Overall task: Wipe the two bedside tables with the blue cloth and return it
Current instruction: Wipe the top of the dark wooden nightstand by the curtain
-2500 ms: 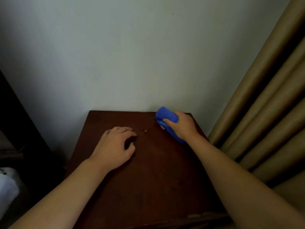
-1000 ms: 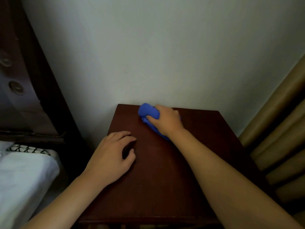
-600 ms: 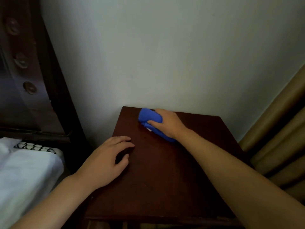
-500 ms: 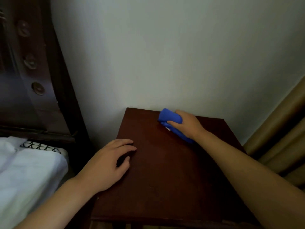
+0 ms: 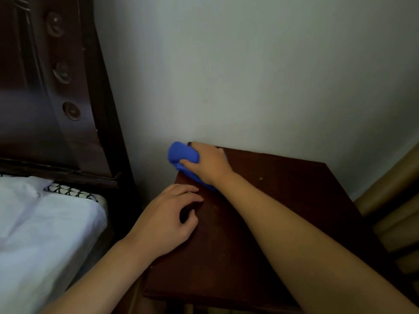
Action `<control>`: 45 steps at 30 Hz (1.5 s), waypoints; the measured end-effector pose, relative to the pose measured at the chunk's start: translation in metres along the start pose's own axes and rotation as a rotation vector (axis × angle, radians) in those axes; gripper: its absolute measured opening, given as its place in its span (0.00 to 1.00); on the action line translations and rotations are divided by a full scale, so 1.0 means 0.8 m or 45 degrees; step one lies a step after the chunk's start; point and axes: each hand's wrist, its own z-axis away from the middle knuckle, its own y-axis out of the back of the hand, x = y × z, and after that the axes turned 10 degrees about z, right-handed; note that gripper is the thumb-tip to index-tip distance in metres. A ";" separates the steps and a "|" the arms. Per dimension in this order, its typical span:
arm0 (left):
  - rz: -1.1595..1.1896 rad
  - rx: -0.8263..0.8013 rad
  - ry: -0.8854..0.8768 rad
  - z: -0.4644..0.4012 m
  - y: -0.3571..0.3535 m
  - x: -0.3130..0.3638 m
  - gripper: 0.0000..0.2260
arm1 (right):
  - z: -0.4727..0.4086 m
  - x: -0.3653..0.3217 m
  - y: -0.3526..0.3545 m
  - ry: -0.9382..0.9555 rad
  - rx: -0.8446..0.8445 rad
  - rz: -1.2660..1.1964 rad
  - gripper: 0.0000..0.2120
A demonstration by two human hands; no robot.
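A dark brown wooden bedside table (image 5: 283, 211) stands against a pale wall. At its far left corner my right hand (image 5: 209, 163) is shut on a bunched blue cloth (image 5: 182, 154), pressing it on the tabletop; part of the cloth sticks out past the table's left edge. My left hand (image 5: 167, 220) rests palm down on the left side of the tabletop, fingers curled loosely and holding nothing. A small yellowish crumb (image 5: 260, 178) lies on the top to the right of my right wrist.
A bed with a white sheet (image 5: 40, 234) and a dark wooden headboard (image 5: 56, 87) is at the left, with a dark gap between it and the table. Tan curtain folds (image 5: 394, 207) hang at the right, close to the table's far right corner.
My right hand has slid the blue cloth left along the back of the table to its far left corner. The view has swung left, showing more bed. My left hand stays put.
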 end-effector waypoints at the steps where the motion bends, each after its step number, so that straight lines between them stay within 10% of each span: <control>1: -0.003 0.001 0.012 0.002 0.000 0.000 0.15 | -0.003 -0.016 -0.003 0.028 -0.009 -0.002 0.18; 16: -0.017 0.029 0.029 0.004 0.006 0.010 0.15 | 0.062 0.141 0.044 -0.234 -0.008 -0.039 0.13; 32: -0.095 0.140 0.039 0.009 0.007 0.009 0.11 | 0.017 -0.043 -0.004 0.061 0.006 0.029 0.16; 45: -0.021 0.100 0.125 0.044 0.009 0.021 0.14 | 0.054 -0.016 0.005 0.041 0.038 -0.069 0.13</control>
